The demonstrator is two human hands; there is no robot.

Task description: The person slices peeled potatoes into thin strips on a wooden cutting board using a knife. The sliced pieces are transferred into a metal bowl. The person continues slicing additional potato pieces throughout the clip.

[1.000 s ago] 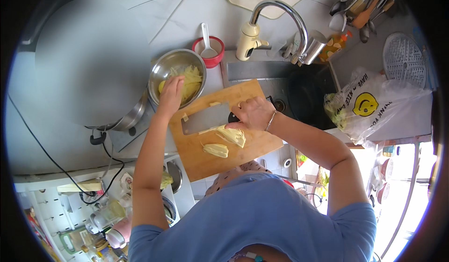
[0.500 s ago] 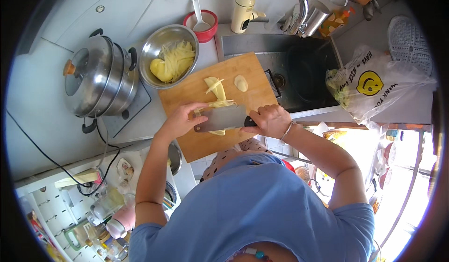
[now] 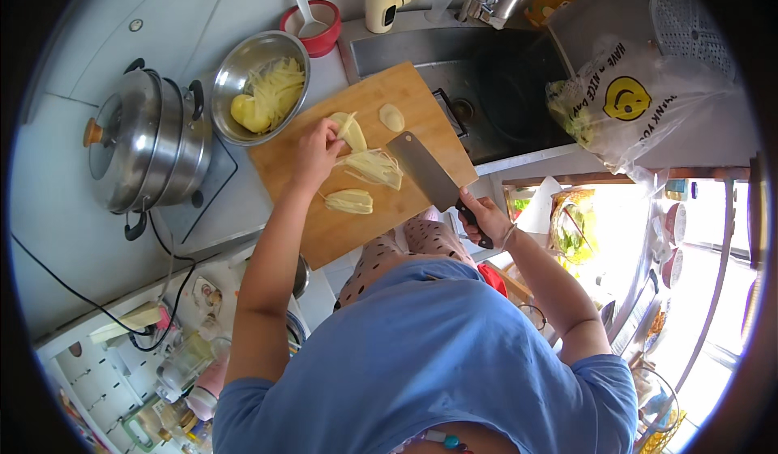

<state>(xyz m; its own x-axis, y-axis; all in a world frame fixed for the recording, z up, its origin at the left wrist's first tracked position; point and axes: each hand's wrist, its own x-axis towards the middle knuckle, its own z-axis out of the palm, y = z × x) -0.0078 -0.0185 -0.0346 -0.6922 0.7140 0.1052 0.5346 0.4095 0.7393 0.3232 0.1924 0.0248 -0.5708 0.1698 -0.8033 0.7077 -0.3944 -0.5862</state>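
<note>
My right hand (image 3: 484, 221) grips the black handle of a cleaver (image 3: 423, 168), its wide blade lying over the right part of the wooden cutting board (image 3: 308, 231). My left hand (image 3: 318, 153) is at the board's upper left, fingers curled and closed at the edge of some pale yellow potato slices (image 3: 351, 132). Just below them lies a fanned bunch of potato shreds (image 3: 374, 168). Nearer me sits another small pile of cut potato (image 3: 349, 202). A single round slice (image 3: 391, 117) rests apart near the far edge.
A steel bowl (image 3: 219, 102) with potato shreds and a peeled potato stands beyond the board's left. Behind it is a red bowl (image 3: 324, 42) with a white spoon. A steamer pot (image 3: 134, 154) stands left. The sink (image 3: 519, 142) and a plastic bag (image 3: 673, 106) are right.
The cleaver has moved right, away from the cut potato, turning so its blade points away from me. My left hand has left the blade and moved up to the slices. The view has shifted slightly.
</note>
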